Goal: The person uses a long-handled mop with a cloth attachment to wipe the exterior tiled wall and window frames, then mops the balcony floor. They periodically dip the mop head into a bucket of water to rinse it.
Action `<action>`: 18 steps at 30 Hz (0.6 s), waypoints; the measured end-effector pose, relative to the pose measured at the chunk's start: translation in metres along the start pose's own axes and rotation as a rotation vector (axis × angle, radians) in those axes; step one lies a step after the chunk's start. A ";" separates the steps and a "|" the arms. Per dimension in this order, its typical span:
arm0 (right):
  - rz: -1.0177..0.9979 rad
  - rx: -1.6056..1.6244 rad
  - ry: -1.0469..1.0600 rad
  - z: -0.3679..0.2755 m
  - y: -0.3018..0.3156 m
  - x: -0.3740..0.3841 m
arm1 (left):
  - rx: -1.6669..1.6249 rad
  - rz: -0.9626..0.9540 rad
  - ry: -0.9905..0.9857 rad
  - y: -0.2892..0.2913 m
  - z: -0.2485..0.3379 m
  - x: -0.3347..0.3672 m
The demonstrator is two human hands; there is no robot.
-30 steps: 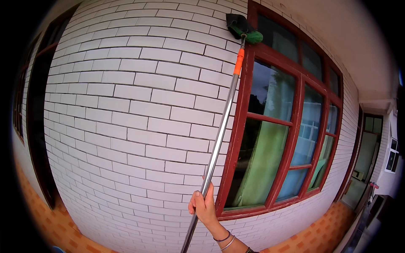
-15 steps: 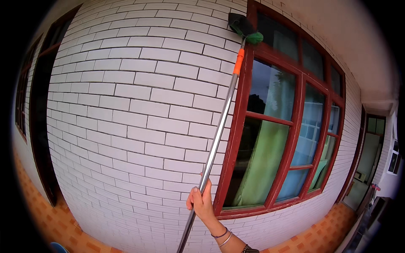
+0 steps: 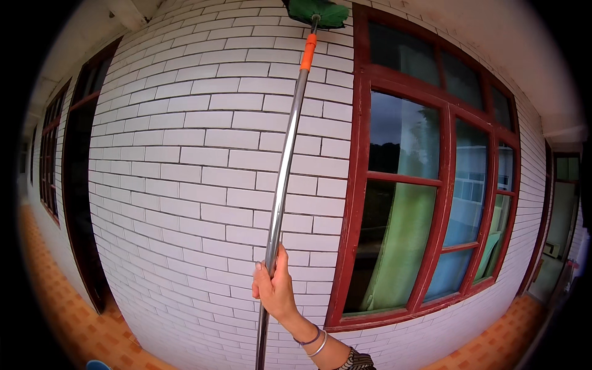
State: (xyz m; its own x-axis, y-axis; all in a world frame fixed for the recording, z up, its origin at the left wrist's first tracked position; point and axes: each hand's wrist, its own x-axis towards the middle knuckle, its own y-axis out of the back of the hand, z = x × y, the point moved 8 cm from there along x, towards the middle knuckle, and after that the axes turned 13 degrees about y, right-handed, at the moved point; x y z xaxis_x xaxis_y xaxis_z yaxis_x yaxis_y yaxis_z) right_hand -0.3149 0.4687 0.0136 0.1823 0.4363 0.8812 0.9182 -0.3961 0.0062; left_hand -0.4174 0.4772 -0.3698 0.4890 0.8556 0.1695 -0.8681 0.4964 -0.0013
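Note:
My right hand [image 3: 275, 287], its wrist circled by a dark band and a silver bracelet, is closed around the silver pole of a long-handled mop [image 3: 285, 166]. The pole rises with a slight rightward tilt to an orange collar [image 3: 308, 52]. Above the collar, a green mop head [image 3: 317, 12] with a dark edge is up by the white tiled wall [image 3: 203, 154], partly cut off by the top of the view. Whether it touches the tiles I cannot tell. The pole's lower end runs out of the picture. My left hand does not show.
A red-framed window [image 3: 357, 203] with green and blue curtains lies to the right of the pole. Dark doorways [image 3: 80, 185] stand at the far left. Orange tiled floor [image 3: 68, 296] runs below, with part of a blue round object [image 3: 97, 365] at the lower edge.
The mop head has gone left and up, from the window frame's upper corner to the tiled wall, and its green face now shows more. My right hand has shifted slightly left, still gripping the pole.

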 end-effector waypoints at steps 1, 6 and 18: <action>-0.006 -0.001 -0.017 0.004 -0.004 -0.007 | 0.002 0.010 0.017 0.000 -0.001 0.000; 0.021 -0.007 -0.087 0.032 -0.005 -0.020 | -0.004 0.051 0.058 -0.001 0.004 -0.001; 0.023 -0.048 0.108 0.016 -0.002 0.106 | -0.118 0.102 -0.092 0.007 0.072 0.037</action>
State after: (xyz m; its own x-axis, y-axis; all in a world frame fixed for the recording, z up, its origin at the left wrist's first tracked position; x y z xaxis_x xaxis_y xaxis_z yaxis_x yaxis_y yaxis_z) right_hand -0.2917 0.5286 0.0990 0.1621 0.3378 0.9272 0.8959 -0.4443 0.0053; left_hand -0.4110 0.5017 -0.2928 0.3844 0.8880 0.2523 -0.8940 0.4263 -0.1381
